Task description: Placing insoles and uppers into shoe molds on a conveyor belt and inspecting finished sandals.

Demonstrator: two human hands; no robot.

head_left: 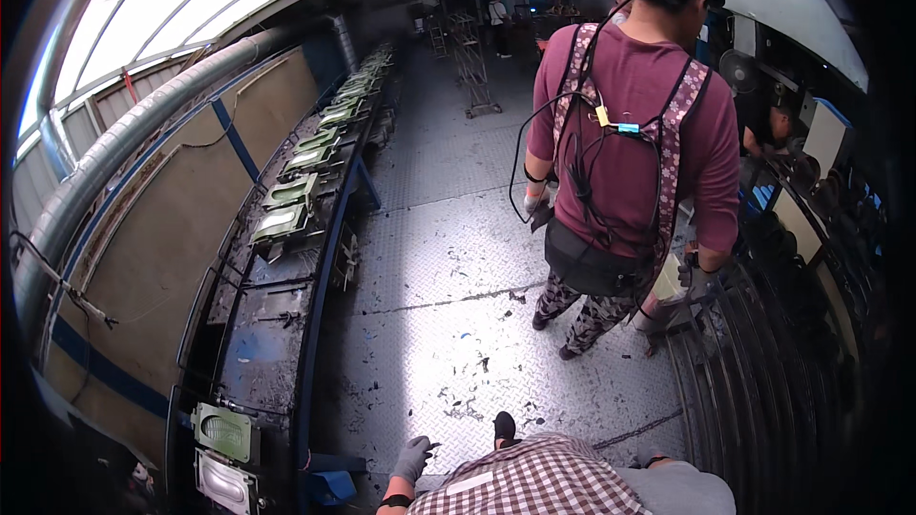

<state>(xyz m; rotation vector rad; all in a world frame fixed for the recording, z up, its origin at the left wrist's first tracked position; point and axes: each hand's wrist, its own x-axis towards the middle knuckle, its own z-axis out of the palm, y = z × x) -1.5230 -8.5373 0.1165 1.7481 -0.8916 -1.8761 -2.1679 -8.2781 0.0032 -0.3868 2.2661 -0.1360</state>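
Grey fabric covers the left hand [411,462], found at the lower edge of the view, beside the long bench [256,348] and apart from it. Grip: fingers partly curled; a small dark shape [434,445] shows at their tips, and whether it is a held scrap or darkened glove cannot be told. Nearest work items: a green mould half [226,434] and a silver mould half [227,483], side by side at the bench's near end, lower left, with no hand on them. Further moulds [286,203] line the bench beyond.

Step in hand, as judged: an interval between handlings, no mould being worked. Any handling of the near pair would call for a reach to the left with the fingers spread and clear.

Not verifiable: the right hand is out of sight; only a dark wristband [656,462] shows past the grey sleeve [682,488], so its grip cannot be told. The checked garment [534,483] hides the floor below. A co-worker [620,153] in maroon blocks the view ahead; the pale item [671,278] at that person's right glove is unidentified. The bench's far end is too small and dark to read
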